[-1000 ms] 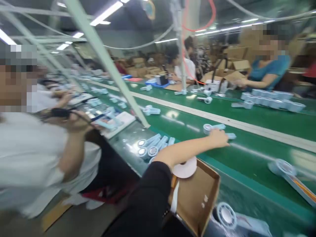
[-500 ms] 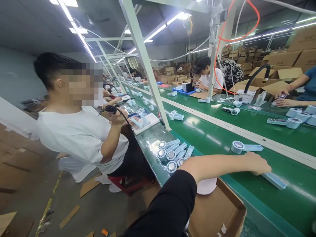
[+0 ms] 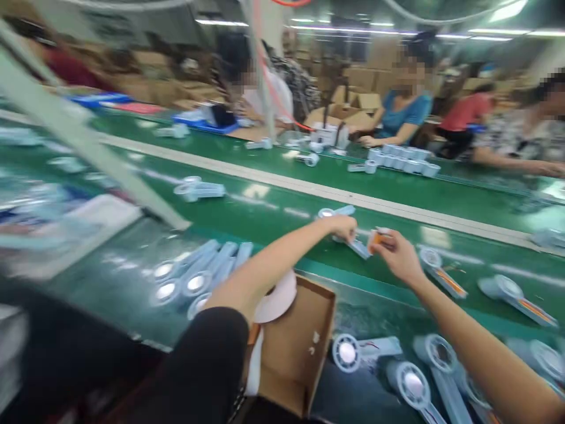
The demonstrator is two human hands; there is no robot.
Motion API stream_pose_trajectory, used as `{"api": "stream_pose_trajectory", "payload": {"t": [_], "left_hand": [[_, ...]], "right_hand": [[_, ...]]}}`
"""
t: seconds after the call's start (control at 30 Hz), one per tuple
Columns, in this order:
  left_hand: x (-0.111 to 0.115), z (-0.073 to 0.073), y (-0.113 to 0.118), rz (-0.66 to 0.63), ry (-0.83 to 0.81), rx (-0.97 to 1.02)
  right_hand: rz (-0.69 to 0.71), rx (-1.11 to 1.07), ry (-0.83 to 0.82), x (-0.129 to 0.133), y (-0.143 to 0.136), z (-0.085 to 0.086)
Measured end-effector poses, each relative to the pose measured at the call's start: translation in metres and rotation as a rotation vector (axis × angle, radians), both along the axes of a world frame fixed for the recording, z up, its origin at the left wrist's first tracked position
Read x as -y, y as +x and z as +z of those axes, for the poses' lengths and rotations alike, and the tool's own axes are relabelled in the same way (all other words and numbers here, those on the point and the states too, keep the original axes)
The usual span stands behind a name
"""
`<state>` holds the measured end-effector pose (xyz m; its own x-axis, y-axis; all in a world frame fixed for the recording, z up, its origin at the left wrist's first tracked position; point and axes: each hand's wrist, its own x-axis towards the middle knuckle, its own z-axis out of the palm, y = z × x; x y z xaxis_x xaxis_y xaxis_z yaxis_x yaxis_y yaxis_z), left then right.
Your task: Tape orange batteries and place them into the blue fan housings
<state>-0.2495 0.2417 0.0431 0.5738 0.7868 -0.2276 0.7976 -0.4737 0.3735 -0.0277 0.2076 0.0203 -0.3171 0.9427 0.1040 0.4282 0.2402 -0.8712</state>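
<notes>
My left hand (image 3: pixel 343 227) reaches over the green belt, fingers closed on a light blue handheld fan (image 3: pixel 359 248). Only the fan's handle end shows past the fingers. Just behind it lies another fan (image 3: pixel 346 210), partly covered by the hand. My right hand (image 3: pixel 399 256) is a little to the right, pinching a small orange piece with a pale end (image 3: pixel 375 240); blur hides what exactly it is. To the right, a fan with an orange strip in its open handle (image 3: pixel 448 282) rests on the belt, and a similar fan (image 3: pixel 525 300) lies beyond it.
Below my left forearm stands a cardboard box (image 3: pixel 304 330) with a white tape roll (image 3: pixel 280 300). Several fans (image 3: pixel 194 282) cluster left of it, and more fans (image 3: pixel 412 383) lie right. A slanted metal post (image 3: pixel 110 159) rises at left. Co-workers sit across the belt.
The view has swung right, and the nearby seated co-worker has left the picture. My right hand with the orange piece has come into view. My left hand stays over the belt with the fan.
</notes>
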Motion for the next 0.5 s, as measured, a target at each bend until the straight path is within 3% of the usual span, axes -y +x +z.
{"api": "stream_pose_trajectory", "payload": {"t": [0.13,0.3,0.5], "left_hand": [[-0.021,-0.016,0.001,0.008,-0.033,-0.081],[-0.015,-0.016,0.01,0.118,-0.045,-0.102],[-0.022,-0.03,0.024,0.232,-0.057,-0.056]], "right_hand": [[0.125,0.07,0.033,-0.002,0.005,-0.017],[0.224,0.615,0.201,-0.001,0.007,-0.023],[0.271,0.895,0.191,-0.005,-0.006,-0.02]]}}
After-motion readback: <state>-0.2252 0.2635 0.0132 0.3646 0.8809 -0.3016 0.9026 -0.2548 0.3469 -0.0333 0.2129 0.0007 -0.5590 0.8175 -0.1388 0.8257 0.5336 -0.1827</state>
